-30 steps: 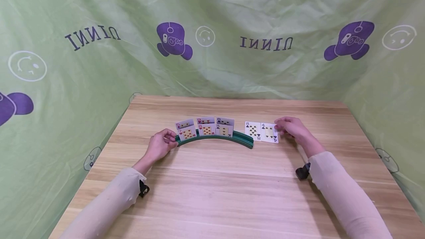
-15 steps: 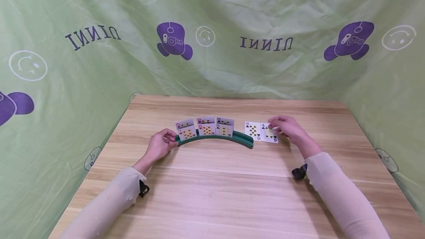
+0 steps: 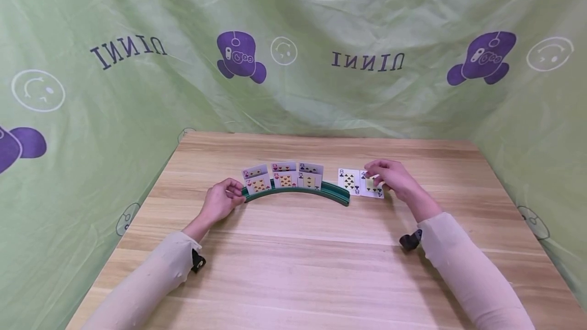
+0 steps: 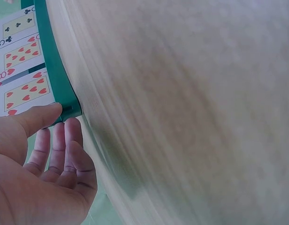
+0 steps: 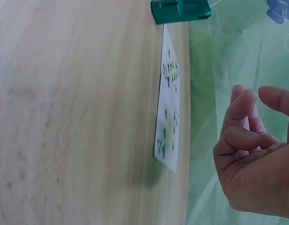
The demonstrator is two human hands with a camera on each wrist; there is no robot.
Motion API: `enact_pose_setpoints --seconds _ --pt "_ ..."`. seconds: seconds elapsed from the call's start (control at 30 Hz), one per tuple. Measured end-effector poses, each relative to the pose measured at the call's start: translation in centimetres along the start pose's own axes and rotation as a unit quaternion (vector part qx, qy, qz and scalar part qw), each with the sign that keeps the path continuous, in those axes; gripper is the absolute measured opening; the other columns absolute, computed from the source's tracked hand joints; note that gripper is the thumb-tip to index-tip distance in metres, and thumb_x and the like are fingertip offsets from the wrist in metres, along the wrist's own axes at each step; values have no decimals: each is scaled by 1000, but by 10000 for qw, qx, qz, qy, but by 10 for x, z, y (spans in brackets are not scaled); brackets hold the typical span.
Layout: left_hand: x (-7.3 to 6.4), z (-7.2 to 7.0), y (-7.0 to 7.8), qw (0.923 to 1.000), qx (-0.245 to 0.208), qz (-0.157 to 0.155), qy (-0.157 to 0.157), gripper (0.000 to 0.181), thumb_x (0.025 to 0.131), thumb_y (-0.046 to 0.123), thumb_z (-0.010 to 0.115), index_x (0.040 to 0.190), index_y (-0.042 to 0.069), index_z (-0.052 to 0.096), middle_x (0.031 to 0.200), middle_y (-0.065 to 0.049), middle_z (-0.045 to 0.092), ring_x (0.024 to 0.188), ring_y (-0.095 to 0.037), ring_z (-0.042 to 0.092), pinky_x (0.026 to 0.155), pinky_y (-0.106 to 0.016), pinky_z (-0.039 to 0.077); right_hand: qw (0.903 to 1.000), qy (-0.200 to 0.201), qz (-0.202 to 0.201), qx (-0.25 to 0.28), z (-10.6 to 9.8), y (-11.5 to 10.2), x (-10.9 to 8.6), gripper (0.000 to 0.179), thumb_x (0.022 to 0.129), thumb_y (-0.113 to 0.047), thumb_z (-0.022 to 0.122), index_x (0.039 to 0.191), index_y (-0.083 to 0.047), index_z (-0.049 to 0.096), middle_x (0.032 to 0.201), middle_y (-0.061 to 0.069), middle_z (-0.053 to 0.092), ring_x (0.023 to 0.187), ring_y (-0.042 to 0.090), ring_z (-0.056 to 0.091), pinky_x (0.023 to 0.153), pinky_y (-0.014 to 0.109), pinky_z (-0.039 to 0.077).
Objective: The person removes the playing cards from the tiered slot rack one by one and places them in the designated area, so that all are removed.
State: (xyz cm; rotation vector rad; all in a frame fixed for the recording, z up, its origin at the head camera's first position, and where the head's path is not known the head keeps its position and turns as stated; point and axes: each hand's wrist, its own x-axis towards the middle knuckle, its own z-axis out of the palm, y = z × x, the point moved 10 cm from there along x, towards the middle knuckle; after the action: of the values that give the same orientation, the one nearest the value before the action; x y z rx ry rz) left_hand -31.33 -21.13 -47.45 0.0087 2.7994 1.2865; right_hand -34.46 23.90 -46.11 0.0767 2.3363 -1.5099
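A curved green card holder (image 3: 337, 196) stands on the table, with playing cards upright in two rows at its left and middle. The front row shows the seven of hearts (image 3: 259, 185), eight of hearts (image 3: 285, 180) and three of clubs (image 4: 18, 26). My left hand (image 3: 221, 200) grips the holder's left end, thumb on top and fingertips against the end. To the right, a black eight (image 3: 349, 183) and a black four (image 3: 372, 188) lie face up side by side. My right hand (image 3: 395, 180) hovers over the four with bent fingers, thumb and forefinger apart, nothing between them.
The wooden table (image 3: 284, 269) reaches toward me in front of the holder. Behind and at both sides hangs a green printed cloth (image 3: 302, 101). A black wrist device (image 3: 410, 241) sits under my right sleeve.
My right hand has moved left, from the four's right edge to above the card. Left hand, holder and cards have stayed in place.
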Motion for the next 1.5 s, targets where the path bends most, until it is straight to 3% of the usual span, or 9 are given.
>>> enact_pose_setpoints --seconds 0.47,1.07,1.33,1.5 --pt "-1 0 2 9999 55 95 47 26 84 2 76 107 5 64 101 -13 69 88 -22 67 80 -33 58 9986 49 -311 429 16 -24 -12 41 103 -25 53 132 3 51 105 4 63 75 9 56 60 22 38" --pt "-1 0 3 9999 119 67 50 27 84 2 76 108 5 64 101 -13 69 89 -22 68 81 -34 58 9975 85 -505 483 29 -35 -16 30 102 -24 56 122 -1 58 100 2 66 72 9 57 57 24 40" --pt "-2 0 3 9999 135 20 44 27 84 3 76 108 5 64 102 -13 69 90 -23 68 80 -34 58 9979 44 -488 419 37 -36 -16 23 103 -23 54 117 -6 60 112 15 65 74 15 58 57 22 38" --pt "-2 0 4 9999 98 10 46 27 84 2 76 108 5 64 102 -13 69 90 -23 68 80 -33 59 9975 -16 -523 474 44 -39 -18 26 102 -23 55 119 -4 60 106 8 66 73 14 57 56 22 39"
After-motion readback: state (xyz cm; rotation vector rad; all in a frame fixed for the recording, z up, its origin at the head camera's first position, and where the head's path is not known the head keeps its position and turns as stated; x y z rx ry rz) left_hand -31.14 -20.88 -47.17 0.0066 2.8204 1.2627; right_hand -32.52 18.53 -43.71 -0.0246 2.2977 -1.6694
